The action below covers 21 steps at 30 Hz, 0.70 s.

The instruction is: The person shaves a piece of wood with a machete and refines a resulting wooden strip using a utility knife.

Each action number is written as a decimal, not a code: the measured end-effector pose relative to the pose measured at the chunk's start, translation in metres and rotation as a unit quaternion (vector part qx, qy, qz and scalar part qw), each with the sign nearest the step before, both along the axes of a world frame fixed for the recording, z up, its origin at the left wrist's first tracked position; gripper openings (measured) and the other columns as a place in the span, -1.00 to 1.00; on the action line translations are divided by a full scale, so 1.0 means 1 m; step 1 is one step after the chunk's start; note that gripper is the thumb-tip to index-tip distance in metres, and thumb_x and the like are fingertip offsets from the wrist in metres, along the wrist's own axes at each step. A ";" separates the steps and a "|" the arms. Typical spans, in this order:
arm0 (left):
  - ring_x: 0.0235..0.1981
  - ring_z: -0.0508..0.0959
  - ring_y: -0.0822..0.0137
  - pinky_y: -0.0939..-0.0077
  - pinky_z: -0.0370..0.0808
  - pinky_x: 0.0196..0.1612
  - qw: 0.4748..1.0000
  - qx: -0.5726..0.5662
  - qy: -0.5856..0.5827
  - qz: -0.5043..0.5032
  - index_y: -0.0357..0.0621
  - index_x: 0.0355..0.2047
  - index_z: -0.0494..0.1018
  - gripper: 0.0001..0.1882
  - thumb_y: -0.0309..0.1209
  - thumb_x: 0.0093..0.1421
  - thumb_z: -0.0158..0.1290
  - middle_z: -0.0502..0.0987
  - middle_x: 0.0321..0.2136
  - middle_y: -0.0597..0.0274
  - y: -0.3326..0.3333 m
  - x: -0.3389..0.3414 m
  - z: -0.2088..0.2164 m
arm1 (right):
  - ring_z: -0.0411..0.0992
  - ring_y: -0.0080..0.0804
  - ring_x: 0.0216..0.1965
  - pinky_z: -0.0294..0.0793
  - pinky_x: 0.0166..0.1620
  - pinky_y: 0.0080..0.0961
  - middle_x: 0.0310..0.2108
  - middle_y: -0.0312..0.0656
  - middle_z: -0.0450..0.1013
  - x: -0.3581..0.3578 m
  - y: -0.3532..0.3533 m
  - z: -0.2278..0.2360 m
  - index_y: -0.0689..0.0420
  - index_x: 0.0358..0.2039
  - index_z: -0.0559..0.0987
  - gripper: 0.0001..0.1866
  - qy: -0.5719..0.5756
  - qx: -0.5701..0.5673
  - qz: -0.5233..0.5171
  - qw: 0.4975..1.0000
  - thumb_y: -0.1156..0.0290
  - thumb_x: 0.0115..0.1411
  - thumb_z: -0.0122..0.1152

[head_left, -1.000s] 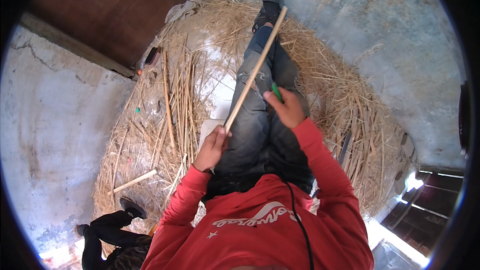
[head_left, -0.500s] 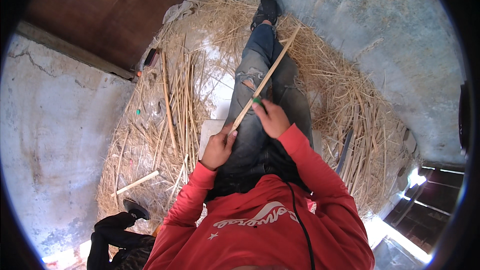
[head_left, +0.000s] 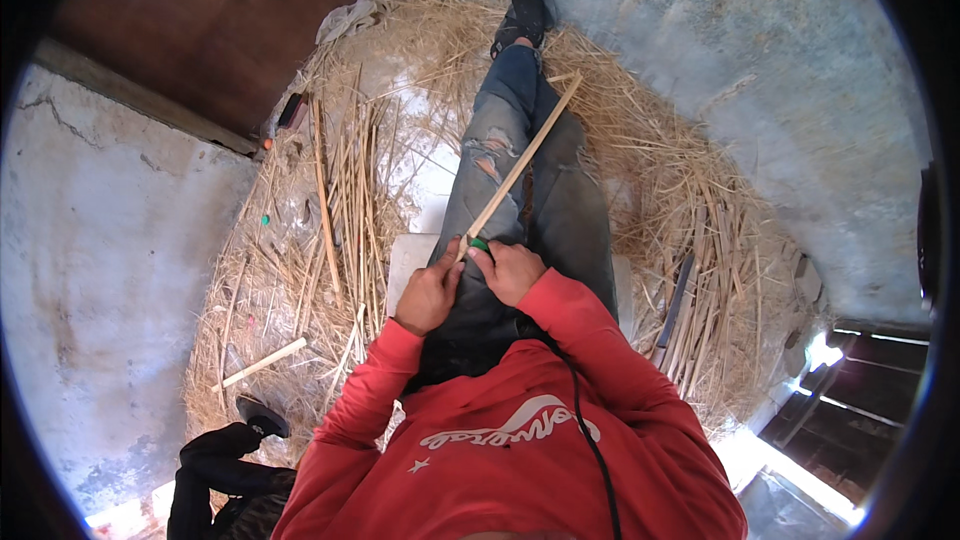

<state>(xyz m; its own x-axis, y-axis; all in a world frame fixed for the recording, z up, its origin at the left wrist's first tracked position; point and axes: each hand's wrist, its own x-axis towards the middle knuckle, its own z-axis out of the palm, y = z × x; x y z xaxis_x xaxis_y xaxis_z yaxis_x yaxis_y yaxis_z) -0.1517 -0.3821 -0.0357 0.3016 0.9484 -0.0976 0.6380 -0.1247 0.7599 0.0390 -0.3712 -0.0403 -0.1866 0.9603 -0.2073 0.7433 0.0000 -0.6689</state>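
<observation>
A long pale wooden strip (head_left: 527, 160), apparently split bamboo, slants over my outstretched legs, its far end near my shin. My left hand (head_left: 428, 297) is closed around its near end above my lap. Close beside it, my right hand (head_left: 514, 272) grips a small green tool (head_left: 479, 243), pressed to the strip near the left thumb. Only the green part shows; any blade is hidden by the fingers and the strip.
Loose strips (head_left: 355, 205) lie on straw to my left, more strips (head_left: 703, 300) to my right beside a long dark flat tool (head_left: 674, 302). A short pale stick (head_left: 264, 364) is at lower left, near another person's leg (head_left: 225, 460). Walls stand on both sides.
My right hand has slid the green tool down the strip toward me, from mid-length to beside my left hand. The strip's far end sits slightly lower and further left.
</observation>
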 end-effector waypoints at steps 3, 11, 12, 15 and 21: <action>-0.29 0.58 -0.26 0.11 0.51 -0.26 0.999 -0.032 0.031 0.000 -0.24 0.22 0.33 -0.54 -0.39 0.33 0.01 0.50 -0.41 -0.42 -0.004 -0.011 0.021 | 0.52 0.25 -0.42 0.52 -0.28 0.09 -0.49 0.20 0.54 -0.011 -0.003 -0.001 0.22 -0.35 0.57 -0.43 -0.004 0.010 -0.001 1.000 -0.11 0.33 -0.07; -0.32 0.58 -0.26 0.05 0.52 -0.26 0.999 0.005 0.045 -0.002 -0.21 0.20 0.36 -0.55 -0.43 0.31 0.02 0.53 -0.43 -0.38 -0.021 -0.026 0.041 | 0.53 0.22 -0.46 0.52 -0.31 0.10 -0.51 0.17 0.54 -0.017 -0.007 -0.002 0.18 -0.31 0.58 -0.43 -0.009 0.031 0.050 0.998 -0.14 0.31 -0.04; -0.32 0.58 -0.26 0.06 0.52 -0.26 0.999 -0.006 0.044 -0.001 -0.21 0.20 0.36 -0.55 -0.43 0.31 0.02 0.53 -0.42 -0.38 -0.023 -0.027 0.044 | 0.53 0.21 -0.46 0.52 -0.32 0.09 -0.51 0.17 0.54 -0.017 -0.008 -0.001 0.17 -0.30 0.58 -0.44 -0.008 0.035 0.053 0.998 -0.14 0.31 -0.04; -0.41 0.57 -0.23 0.09 0.49 -0.33 0.999 -0.006 0.033 -0.001 -0.21 0.21 0.35 -0.54 -0.42 0.31 0.02 0.49 -0.51 -0.32 -0.027 -0.030 0.047 | 0.53 0.19 -0.47 0.52 -0.33 0.07 -0.51 0.15 0.54 -0.017 -0.010 -0.003 0.16 -0.29 0.58 -0.45 -0.005 0.048 0.061 0.997 -0.15 0.30 -0.02; -0.54 0.55 -0.19 0.11 0.45 -0.44 1.000 0.010 0.019 0.003 -0.22 0.22 0.33 -0.53 -0.40 0.32 0.01 0.43 -0.65 -0.26 -0.037 -0.039 0.041 | 0.50 0.17 -0.49 0.49 -0.36 0.05 -0.54 0.09 0.53 -0.018 -0.013 -0.008 0.11 -0.34 0.58 -0.52 -0.002 0.081 0.067 0.994 -0.10 0.29 0.04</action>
<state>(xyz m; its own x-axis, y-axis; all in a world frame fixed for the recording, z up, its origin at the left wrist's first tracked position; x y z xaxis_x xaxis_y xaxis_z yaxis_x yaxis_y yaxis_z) -0.1903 -0.4187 0.0052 0.2924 0.9520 -0.0903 0.6666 -0.1352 0.7331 0.0205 -0.3839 -0.0486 -0.3152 0.9476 -0.0524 0.7314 0.2074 -0.6496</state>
